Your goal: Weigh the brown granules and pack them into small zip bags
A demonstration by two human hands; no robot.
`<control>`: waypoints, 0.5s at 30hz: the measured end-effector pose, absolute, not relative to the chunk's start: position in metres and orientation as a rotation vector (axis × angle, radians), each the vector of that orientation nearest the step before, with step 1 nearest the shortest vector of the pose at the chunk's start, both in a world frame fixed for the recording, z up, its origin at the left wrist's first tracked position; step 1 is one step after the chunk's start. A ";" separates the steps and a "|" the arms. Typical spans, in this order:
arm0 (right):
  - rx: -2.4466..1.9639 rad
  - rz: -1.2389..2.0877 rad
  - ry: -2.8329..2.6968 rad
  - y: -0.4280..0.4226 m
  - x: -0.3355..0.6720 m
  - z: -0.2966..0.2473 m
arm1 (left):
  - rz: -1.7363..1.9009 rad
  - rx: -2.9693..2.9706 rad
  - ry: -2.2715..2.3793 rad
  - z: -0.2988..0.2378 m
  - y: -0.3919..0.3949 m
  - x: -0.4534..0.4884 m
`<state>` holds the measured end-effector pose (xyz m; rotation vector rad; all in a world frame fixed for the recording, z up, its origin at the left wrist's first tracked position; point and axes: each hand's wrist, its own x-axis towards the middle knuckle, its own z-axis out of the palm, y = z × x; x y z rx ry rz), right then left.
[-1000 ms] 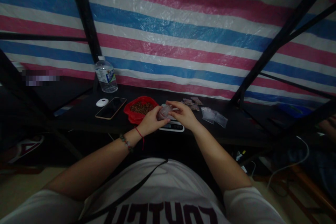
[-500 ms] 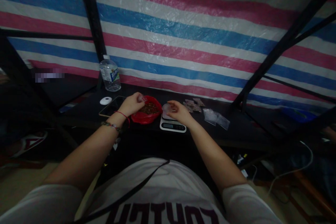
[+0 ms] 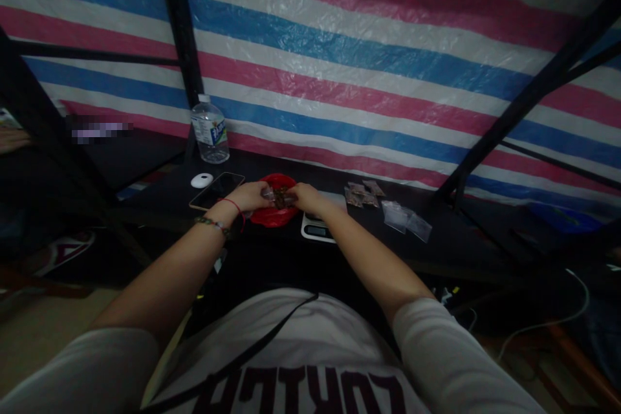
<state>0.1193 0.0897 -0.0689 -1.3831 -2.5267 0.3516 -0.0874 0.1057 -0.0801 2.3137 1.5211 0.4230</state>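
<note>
Both hands meet over a red plastic bag (image 3: 272,218) that lies opened like a bowl, with brown dried bits (image 3: 281,196) inside. My left hand (image 3: 251,196) is closed on a clear plastic piece, apparently a small bag (image 3: 268,193), at the bag's left side. From the right, my right hand (image 3: 305,196) reaches in with fingers closed round a small translucent cup, mostly hidden by the fingers. Under my right forearm sits a white digital scale (image 3: 317,231), partly covered. Right of it lie several small filled bags (image 3: 361,194) and several flat clear bags (image 3: 405,220).
A phone (image 3: 217,190) and a white oval case (image 3: 201,180) lie left of the red bag on the black tabletop (image 3: 272,165). Behind them stands a clear bottle (image 3: 211,132). Black metal posts (image 3: 182,32) frame the striped plastic sheet (image 3: 339,65).
My right hand has moved left, from above the scale into the red bag. My left hand has come slightly lower beside it. The view has shifted a little.
</note>
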 end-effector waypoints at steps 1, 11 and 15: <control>-1.370 0.370 -2.527 0.092 0.117 -0.070 | 0.429 2.302 1.493 -0.081 0.107 -0.088; -1.391 0.417 -2.520 0.110 0.120 -0.084 | 0.458 2.299 1.488 -0.085 0.110 -0.086; -1.402 0.330 -2.582 0.110 0.118 -0.085 | 0.438 2.314 1.508 -0.084 0.111 -0.088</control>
